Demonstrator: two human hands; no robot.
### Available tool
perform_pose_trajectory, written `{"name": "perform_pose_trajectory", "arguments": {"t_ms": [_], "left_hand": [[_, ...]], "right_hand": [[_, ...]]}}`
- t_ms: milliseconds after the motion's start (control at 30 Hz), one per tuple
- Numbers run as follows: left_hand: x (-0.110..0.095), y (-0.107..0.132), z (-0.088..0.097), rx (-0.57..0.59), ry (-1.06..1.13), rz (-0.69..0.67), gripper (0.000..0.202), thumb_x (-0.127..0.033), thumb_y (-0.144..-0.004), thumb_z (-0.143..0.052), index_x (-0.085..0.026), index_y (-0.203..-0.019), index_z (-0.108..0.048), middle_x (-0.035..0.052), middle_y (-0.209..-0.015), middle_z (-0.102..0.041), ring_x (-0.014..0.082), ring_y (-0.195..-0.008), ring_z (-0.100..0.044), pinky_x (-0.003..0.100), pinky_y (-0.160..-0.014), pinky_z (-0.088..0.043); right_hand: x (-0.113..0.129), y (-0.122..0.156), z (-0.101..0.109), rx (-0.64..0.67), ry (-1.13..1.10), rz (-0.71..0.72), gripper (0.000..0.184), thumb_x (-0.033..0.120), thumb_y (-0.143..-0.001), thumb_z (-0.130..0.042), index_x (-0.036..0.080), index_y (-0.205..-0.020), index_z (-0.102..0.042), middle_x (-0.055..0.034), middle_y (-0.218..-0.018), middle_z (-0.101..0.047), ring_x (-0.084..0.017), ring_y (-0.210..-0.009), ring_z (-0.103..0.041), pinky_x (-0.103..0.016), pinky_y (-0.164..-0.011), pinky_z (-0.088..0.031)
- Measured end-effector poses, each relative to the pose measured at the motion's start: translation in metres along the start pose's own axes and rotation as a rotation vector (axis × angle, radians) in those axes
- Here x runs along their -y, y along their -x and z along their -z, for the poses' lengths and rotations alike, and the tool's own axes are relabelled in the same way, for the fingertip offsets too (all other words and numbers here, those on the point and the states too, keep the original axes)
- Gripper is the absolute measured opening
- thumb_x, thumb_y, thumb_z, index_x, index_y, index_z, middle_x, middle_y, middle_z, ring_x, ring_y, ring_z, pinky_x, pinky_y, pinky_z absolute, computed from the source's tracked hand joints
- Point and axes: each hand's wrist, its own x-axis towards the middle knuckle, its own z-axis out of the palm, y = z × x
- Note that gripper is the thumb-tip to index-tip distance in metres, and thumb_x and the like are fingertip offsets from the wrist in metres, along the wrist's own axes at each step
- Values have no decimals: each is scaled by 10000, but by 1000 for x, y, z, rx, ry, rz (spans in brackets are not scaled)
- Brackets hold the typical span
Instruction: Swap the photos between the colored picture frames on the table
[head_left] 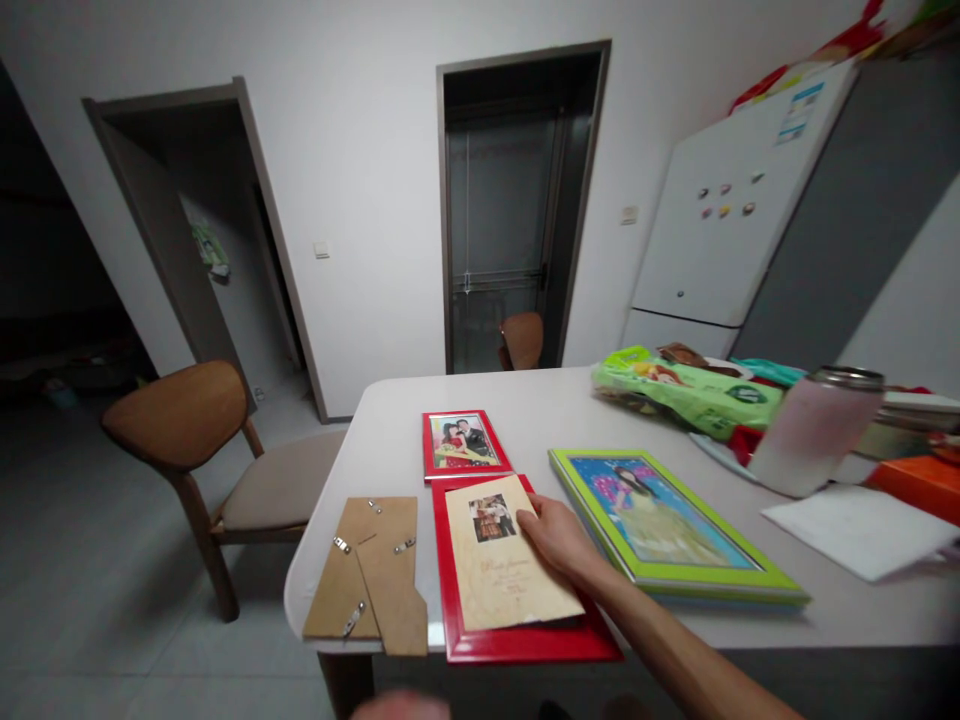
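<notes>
My right hand (556, 538) pinches the right edge of a cream printed card (499, 575), thumb on top. A small picture and some lettering show on the card. Beneath it is a red picture frame (461, 640), largely covered by the card. To its left lies a brown backing board (337, 560) with metal clips and a stand leg. My left hand (401, 706) is a blur at the bottom edge, near the table front, with its fingers not readable. Behind sits a smaller red picture frame (429, 450) with a photo of two people. A green picture frame (757, 580) rests right of my hand.
A green package (697, 395), a pink tumbler (817, 430), white paper (862, 530) and an orange box (919, 487) crowd the table's right side. A wooden chair (180, 415) stands left of the white table (390, 400). A fridge (705, 230) is behind at right.
</notes>
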Motion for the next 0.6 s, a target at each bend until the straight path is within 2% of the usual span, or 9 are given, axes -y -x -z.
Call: {"name": "perform_pose_trajectory", "arguments": {"t_ms": [67, 200, 267, 367, 433, 500, 600], "left_hand": [[-1, -11, 0, 85, -26, 8, 326, -251, -777, -433, -346, -1087, -473, -2, -1043, -578, 232, -1048, -458, 389, -839, -433], [-3, -25, -17, 503, -101, 182, 547, -258, -678, -511, -92, -1187, -401, 167, -1259, -368, 305, -1149, -340, 499, -942, -282], [-2, -26, -31, 626, -100, 233, 624, -289, -644, -551, -75, -1203, -373, 168, -1294, -297, 317, -1190, -254, 531, -965, -188], [0, -24, -48, 626, -83, 241, 627, -325, -658, -542, -121, -1220, -353, 123, -1313, -274, 291, -1219, -185, 533, -980, -93], [0, -24, -52, 604, -83, 243, 610, -331, -669, -533, -135, -1219, -355, 117, -1310, -285, 277, -1222, -183, 525, -984, -72], [0, -23, -50, 600, -88, 230, 618, -323, -664, -543, -133, -1220, -352, 120, -1306, -295, 270, -1221, -188, 514, -988, -78], [8, -16, -31, 614, -132, 211, 677, -255, -618, -575, -127, -1233, -325, 125, -1317, -267, 270, -1220, -191, 504, -986, -126]], "right_hand": [[3, 1, 1, -38, 88, 37, 314, 223, -667, -411, 123, -905, -589, -105, -854, -649, -191, -760, -581, -247, -663, -394], [3, 6, -3, -120, 343, 88, 319, 275, -710, -394, 120, -933, -561, -128, -851, -615, -211, -766, -553, -284, -665, -360], [1, 9, -6, -170, 522, 105, 328, 298, -734, -373, 126, -955, -544, -124, -857, -591, -207, -772, -541, -280, -645, -354], [-4, 11, -11, -218, 674, 159, 312, 304, -744, -369, 132, -945, -534, -118, -862, -560, -205, -807, -514, -277, -655, -349], [-7, 11, -11, -232, 708, 201, 306, 298, -734, -393, 135, -954, -528, -116, -870, -546, -208, -822, -497, -282, -678, -346], [-8, 10, -11, -245, 718, 216, 328, 289, -725, -409, 132, -992, -517, -118, -878, -540, -215, -824, -487, -294, -693, -343], [-2, 12, -12, -234, 662, 235, 374, 281, -736, -399, 120, -1059, -494, -128, -918, -536, -223, -851, -475, -312, -721, -338]]}}
